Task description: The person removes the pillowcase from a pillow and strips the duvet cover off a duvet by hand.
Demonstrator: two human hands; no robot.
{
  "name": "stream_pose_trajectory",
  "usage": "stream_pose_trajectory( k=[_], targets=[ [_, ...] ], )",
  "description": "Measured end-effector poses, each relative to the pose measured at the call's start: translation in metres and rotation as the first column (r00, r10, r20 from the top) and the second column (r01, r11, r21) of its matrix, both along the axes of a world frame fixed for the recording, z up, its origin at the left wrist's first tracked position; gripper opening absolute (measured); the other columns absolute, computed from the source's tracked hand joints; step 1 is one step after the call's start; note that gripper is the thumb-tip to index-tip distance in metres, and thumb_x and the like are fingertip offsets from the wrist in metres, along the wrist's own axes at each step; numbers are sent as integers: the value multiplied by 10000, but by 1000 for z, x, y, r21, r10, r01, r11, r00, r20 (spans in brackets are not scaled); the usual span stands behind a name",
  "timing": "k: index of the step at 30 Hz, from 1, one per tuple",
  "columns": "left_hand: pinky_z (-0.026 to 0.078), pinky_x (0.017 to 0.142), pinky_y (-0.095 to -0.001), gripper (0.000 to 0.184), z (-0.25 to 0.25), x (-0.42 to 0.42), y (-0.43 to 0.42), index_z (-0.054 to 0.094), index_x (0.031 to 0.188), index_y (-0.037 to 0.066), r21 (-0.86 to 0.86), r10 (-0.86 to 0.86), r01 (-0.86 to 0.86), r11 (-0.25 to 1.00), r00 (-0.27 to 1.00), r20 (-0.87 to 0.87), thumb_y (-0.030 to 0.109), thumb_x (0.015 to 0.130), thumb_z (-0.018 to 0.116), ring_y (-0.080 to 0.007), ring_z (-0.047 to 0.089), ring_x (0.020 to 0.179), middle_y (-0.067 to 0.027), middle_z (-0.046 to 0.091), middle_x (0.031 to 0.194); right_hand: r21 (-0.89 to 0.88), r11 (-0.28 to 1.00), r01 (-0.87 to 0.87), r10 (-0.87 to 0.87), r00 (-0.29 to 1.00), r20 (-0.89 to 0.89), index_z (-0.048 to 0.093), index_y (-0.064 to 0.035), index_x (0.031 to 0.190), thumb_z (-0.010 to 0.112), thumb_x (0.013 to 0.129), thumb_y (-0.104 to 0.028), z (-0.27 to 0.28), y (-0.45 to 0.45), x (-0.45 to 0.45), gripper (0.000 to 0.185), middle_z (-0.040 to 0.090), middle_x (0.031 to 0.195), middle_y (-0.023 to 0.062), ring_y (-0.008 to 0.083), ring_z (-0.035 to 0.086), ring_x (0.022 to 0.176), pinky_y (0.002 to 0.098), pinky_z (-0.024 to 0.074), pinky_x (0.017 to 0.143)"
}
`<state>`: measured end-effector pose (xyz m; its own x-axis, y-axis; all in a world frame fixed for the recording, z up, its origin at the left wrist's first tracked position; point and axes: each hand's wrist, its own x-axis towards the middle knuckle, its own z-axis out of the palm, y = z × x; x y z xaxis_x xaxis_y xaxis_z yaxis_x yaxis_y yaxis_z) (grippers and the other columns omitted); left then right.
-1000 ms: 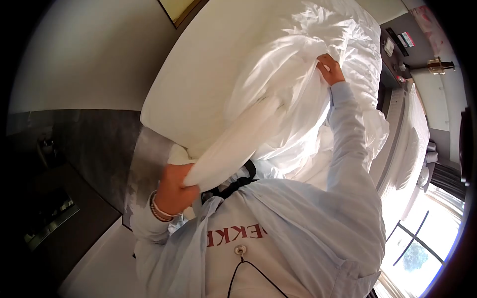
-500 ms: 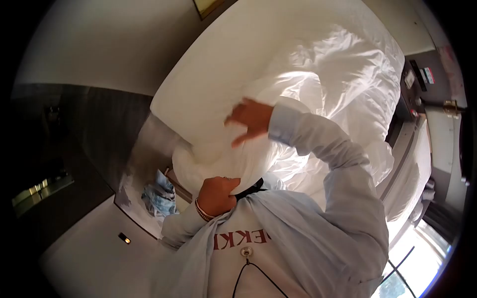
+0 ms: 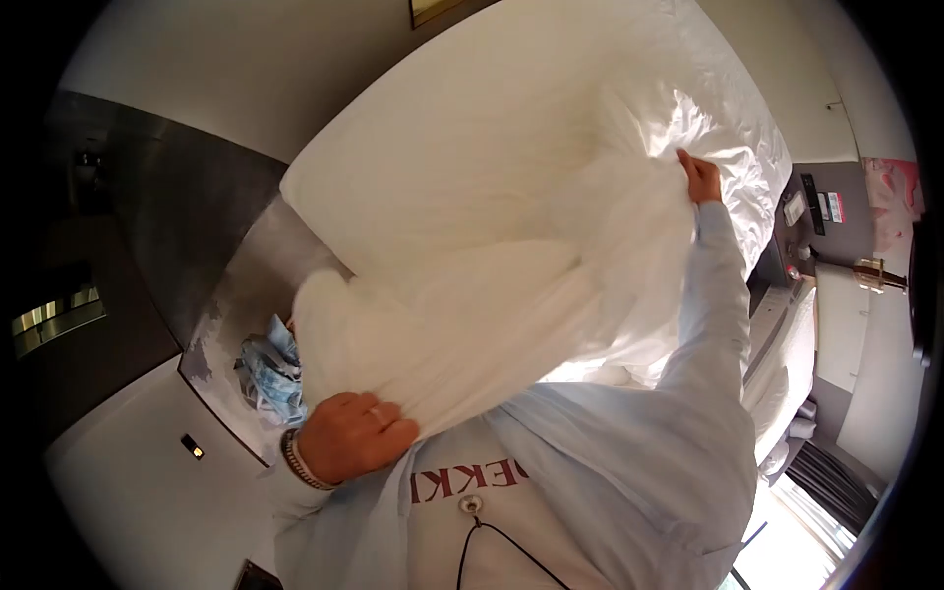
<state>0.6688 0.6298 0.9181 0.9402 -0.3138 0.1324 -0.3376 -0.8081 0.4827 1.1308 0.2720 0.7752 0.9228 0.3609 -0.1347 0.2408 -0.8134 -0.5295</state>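
Note:
My left hand (image 3: 359, 436), with bracelets at the wrist, is closed on the near edge of a white duvet (image 3: 492, 315), close to my body. With the arm stretched out, my right hand (image 3: 701, 179) grips the same duvet farther off at the right. Between the two hands the fabric is pulled into long folds, and its left part hangs over the near side of the bed (image 3: 442, 128). The bed's far left part shows a smooth white surface. Bright light falls on the wrinkled fabric beside my right hand.
A blue and white bag or cloth (image 3: 273, 374) lies on the floor at the left. Another bed (image 3: 787, 383) stands at the right, near a window (image 3: 796, 531) with a dark curtain (image 3: 831, 482). A wall lamp (image 3: 875, 275) sticks out at the right.
My right hand was open above the bed half a second ago; it has moved away to the right and closed on the duvet. My left hand has moved left, and the fabric is spread wider.

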Motion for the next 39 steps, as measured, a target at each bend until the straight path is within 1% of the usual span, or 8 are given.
stream_pose_trajectory(
  k=[4,8,14,16,20,24,34,39],
  targets=[
    [405,439,-319,244,-32,9,42,558,712,82,-183,36,-63,981,988,-150,65,469,547,-233,509,498,-59,511,596,190,982,-5,-38,975,221,627,18,824,560,817,-288,-20,-40,-33,313,612,657,144,102,547,594,269,444,598],
    [419,466,-341,286,-55,67,58,581,742,57,13,66,-65,998,994,-90,30,461,541,-275,526,536,-95,523,597,56,992,-109,91,963,254,603,-20,743,580,796,-233,-1,-12,-74,221,567,621,130,252,536,536,320,444,559],
    [381,489,-301,194,-101,139,89,458,645,35,-17,475,-475,880,877,65,-82,491,476,-263,481,547,-94,488,584,-79,934,-349,343,811,474,600,-117,807,562,767,-148,34,-8,-163,64,594,849,24,226,533,851,336,441,735],
    [355,510,-267,192,-112,142,82,393,622,27,-329,591,-531,781,798,115,-118,503,431,-219,419,533,-77,444,583,-50,976,-214,220,945,242,606,-114,821,546,778,-145,34,-23,-205,80,597,856,34,225,539,840,337,441,746],
    [349,526,-245,194,-139,140,64,390,620,24,-431,508,-408,805,849,144,-131,504,411,-175,388,544,-68,418,587,164,986,4,-6,1000,15,612,-120,864,494,811,-167,9,-23,-287,137,614,855,41,232,565,754,331,451,702],
    [356,530,-244,190,-189,102,60,399,618,28,-522,428,-441,730,891,-154,-137,527,417,-168,419,552,-57,450,601,262,957,129,-20,924,-381,599,-132,892,484,809,-184,-19,7,-348,151,622,795,54,235,583,721,330,457,659],
    [450,652,-261,210,-213,37,126,510,760,3,-585,204,-371,721,921,-333,-119,607,433,-192,550,710,-89,524,744,-297,955,-31,-57,957,-286,542,-152,958,502,792,-254,-54,155,-378,199,608,889,80,267,563,856,383,432,757],
    [407,554,-252,116,-217,-2,245,505,761,24,-548,184,-263,794,963,-195,-21,665,552,-163,504,594,-66,476,641,-245,964,-107,-3,912,-411,560,-134,925,514,782,-296,-70,287,-402,221,602,884,101,280,562,855,407,435,743]
  ],
)
